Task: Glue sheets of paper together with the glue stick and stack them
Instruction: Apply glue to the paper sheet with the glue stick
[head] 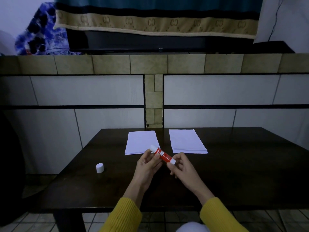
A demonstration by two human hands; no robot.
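A red and white glue stick is held above the dark table, uncapped, its open end pointing up-left. My left hand grips its upper part between thumb and fingers. My right hand pinches the white base end. Its white cap stands on the table to the left. Behind the hands lie two piles of white paper: a left pile and a right pile, side by side and apart.
The table butts against a tiled counter front at the far side. A patterned cloth hangs over a dark screen on the counter. Tiled floor shows below the table's near edge.
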